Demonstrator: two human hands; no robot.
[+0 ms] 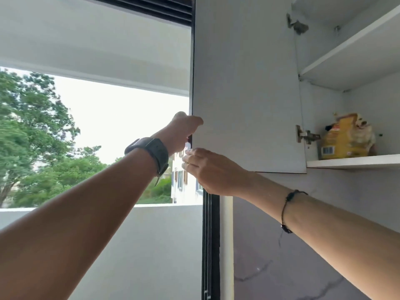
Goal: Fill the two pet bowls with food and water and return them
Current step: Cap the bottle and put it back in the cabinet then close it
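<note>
A yellow pet food bag point(344, 139) stands crumpled on the lower shelf point(355, 162) of an open wall cabinet at the right. The cabinet's white door point(244, 87) is swung open towards me. My left hand point(184, 131), with a dark watch on its wrist, grips the door's free edge, thumb on the inner face. My right hand point(207, 169) is just below it at the door's lower corner, its fingers curled round the same edge. No pet bowl is in view.
An upper shelf point(350, 48) in the cabinet holds nothing that I can see. Two metal hinges point(306, 135) join the door to the cabinet. A window point(97, 126) with trees outside fills the left; its dark frame point(211, 245) runs down under the door.
</note>
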